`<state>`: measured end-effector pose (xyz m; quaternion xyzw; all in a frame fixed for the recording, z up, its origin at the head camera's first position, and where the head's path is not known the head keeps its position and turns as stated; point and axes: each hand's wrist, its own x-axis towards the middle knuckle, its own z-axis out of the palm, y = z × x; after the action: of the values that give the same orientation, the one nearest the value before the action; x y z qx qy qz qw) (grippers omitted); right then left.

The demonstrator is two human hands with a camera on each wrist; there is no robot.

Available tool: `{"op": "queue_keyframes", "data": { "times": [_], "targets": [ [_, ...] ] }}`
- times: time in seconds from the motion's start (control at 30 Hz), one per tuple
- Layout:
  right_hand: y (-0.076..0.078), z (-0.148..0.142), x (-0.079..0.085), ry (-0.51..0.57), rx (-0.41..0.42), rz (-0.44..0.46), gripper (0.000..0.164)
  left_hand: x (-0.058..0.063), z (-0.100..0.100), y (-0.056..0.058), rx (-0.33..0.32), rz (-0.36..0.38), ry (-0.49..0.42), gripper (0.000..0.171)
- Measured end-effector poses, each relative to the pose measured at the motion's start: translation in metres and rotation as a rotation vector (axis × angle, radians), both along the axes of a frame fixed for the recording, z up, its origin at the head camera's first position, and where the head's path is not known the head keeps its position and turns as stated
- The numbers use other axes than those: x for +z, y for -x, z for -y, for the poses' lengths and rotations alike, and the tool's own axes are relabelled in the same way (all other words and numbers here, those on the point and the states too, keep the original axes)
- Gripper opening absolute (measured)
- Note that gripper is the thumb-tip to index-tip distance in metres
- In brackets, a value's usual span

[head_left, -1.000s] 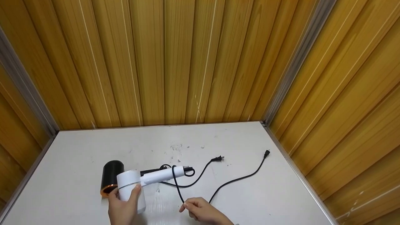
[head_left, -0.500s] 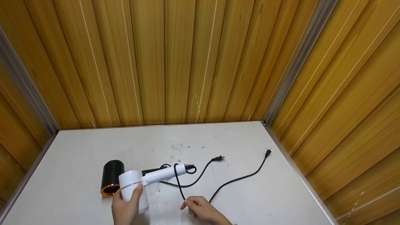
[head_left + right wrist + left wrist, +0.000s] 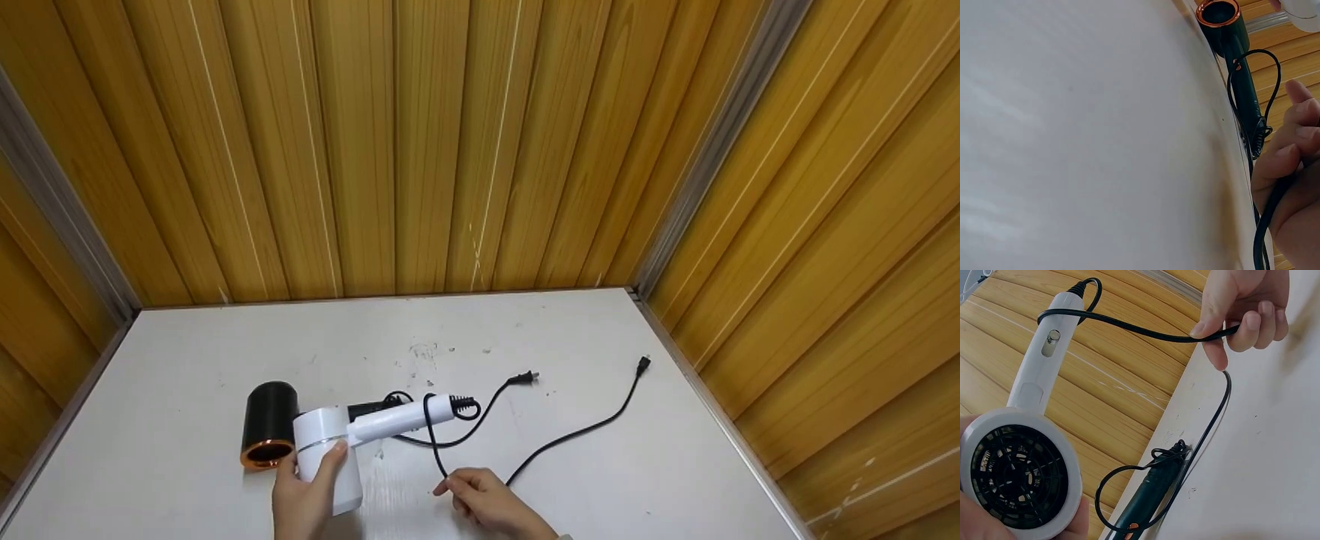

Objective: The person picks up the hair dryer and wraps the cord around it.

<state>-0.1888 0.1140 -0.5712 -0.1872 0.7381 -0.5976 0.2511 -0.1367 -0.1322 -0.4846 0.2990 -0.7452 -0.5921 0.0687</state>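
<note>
A white hair dryer (image 3: 328,457) is gripped round its barrel by my left hand (image 3: 304,495), its handle pointing right. In the left wrist view its round black intake grille (image 3: 1019,476) faces the camera. My right hand (image 3: 487,499) pinches the hair dryer's black cord (image 3: 435,448), which loops once over the handle near its end. From that hand the cord runs on across the table to a plug (image 3: 643,366) at the right. Behind the white dryer lies a dark green hair dryer (image 3: 268,416) with a copper-coloured rim; the white one hides part of its handle.
The dark dryer's own cord ends in a plug (image 3: 523,379) near the middle of the white table (image 3: 225,345). Wood-patterned panels (image 3: 427,150) rise at the back and both sides. Grey metal posts (image 3: 712,150) stand at the corners.
My left hand and the white hair dryer have shifted slightly to the right. The right hand keeps its pinch on the cord almost in place.
</note>
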Motion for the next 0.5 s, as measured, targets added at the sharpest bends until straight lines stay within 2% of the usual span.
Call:
{"op": "queue_keyframes", "data": {
  "times": [0.1, 0.23, 0.33, 0.5],
  "targets": [
    [0.001, 0.002, 0.0, -0.011, -0.009, 0.011, 0.039, 0.001, 0.001, 0.0, -0.016, 0.016, -0.019, 0.098],
    [0.004, 0.001, 0.0, -0.022, -0.022, -0.029, 0.038, 0.003, 0.002, -0.001, -0.041, 0.043, -0.05, 0.106],
    [0.009, -0.001, 0.001, -0.031, -0.037, -0.081, 0.036, 0.004, 0.003, -0.002, -0.049, 0.04, -0.046, 0.104],
    [0.013, -0.005, 0.019, -0.017, -0.046, -0.122, 0.036, 0.004, 0.004, -0.004, -0.066, 0.024, -0.023, 0.094]
  ]
}}
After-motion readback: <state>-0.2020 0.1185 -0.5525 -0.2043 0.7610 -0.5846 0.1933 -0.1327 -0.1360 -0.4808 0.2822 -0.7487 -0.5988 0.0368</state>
